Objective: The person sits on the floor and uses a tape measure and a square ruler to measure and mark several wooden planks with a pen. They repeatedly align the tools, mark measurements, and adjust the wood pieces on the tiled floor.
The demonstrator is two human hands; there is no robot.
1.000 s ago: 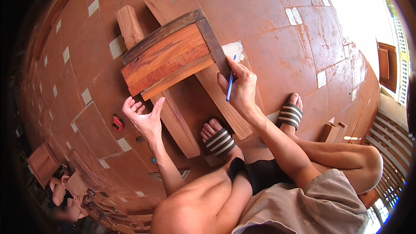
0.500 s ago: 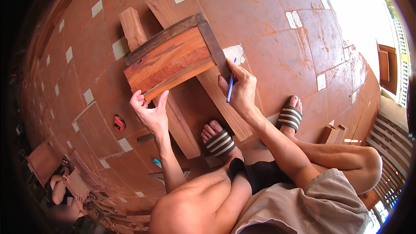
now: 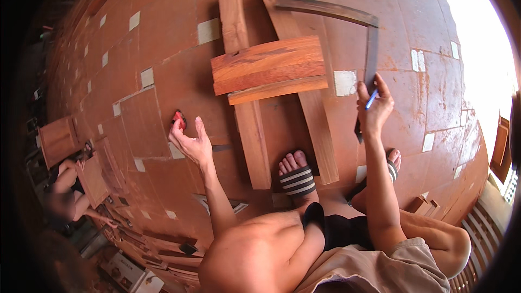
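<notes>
My right hand (image 3: pixel 375 109) grips a dark L-shaped square (image 3: pixel 372 49) and blue pen (image 3: pixel 371 100), left hand (image 3: pixel 194 145) loosely spread, reddish boards (image 3: pixel 268 62) lie between them, farther off.

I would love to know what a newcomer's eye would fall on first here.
Probably the reddish wooden piece, lying mid-picture across two long wooden beams. Next would come the dark L-shaped square to its upper right, gripped in the right hand together with a blue pen.

Left hand (image 3: pixel 191 144) loosely cupped, right hand (image 3: pixel 375 108) gripping, 2 forearms (image 3: pixel 218 203) extended
</notes>
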